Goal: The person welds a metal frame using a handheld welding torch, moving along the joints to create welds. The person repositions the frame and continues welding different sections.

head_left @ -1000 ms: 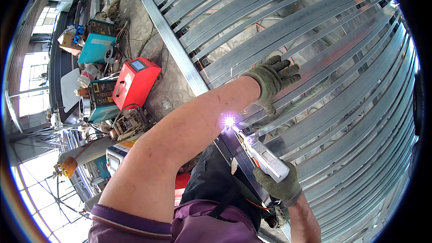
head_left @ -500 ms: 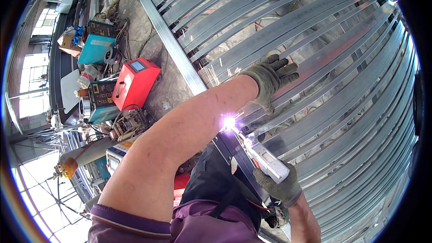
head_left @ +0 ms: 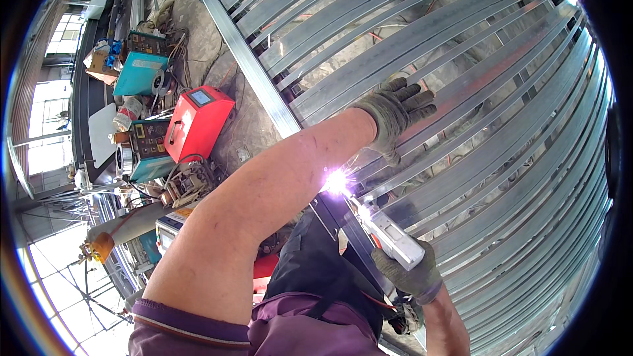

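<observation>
My right hand (head_left: 422, 278), in a dark work glove, is closed round a silver handheld welding gun (head_left: 394, 240). A bright violet-white flare (head_left: 337, 182) burns at the gun's tip, on the frame's edge beside my left forearm; its glare hides the exact contact spot. Gloved as well, my left hand (head_left: 397, 115) reaches across with its fingers stretched out, lying over the flat metal bars (head_left: 369, 72) and holding nothing. These long grey bars run side by side from a metal side rail (head_left: 247, 69).
Left of the rail, a red machine with a small screen (head_left: 201, 125) stands on the concrete floor among cables. Beyond it are teal machines (head_left: 141, 72) with wire spools. A grey cylinder (head_left: 125, 224) lies nearer me. More bars fill the right side.
The flare looks larger, with more sparks around it. Bright spark streaks by the rail beyond my left forearm are gone. Both hands have hardly moved.
</observation>
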Demonstrator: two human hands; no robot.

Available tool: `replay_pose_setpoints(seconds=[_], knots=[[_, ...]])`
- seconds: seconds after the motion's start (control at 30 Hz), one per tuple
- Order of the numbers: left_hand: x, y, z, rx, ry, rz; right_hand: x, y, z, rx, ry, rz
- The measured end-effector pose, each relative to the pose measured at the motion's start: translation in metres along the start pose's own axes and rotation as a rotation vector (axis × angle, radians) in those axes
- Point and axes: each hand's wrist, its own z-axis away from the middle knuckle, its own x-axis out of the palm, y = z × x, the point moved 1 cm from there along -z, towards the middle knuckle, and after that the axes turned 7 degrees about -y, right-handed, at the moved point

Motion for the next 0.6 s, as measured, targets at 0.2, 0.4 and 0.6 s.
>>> replay_pose_setpoints(seconds=[0.2,0.4,0.6], knots=[[0.001,0.000,0.000,0.000,0.008,-0.005,0.001,0.007,0.006,-0.006,0.001,-0.005],[0.011,-0.003,-0.004,-0.006,0.039,-0.020,0.000,0.011,0.009,0.006,-0.032,0.015],[0.003,0.000,-0.001,-0.005,0.009,-0.012,0.000,0.011,0.011,-0.010,-0.012,-0.028]])
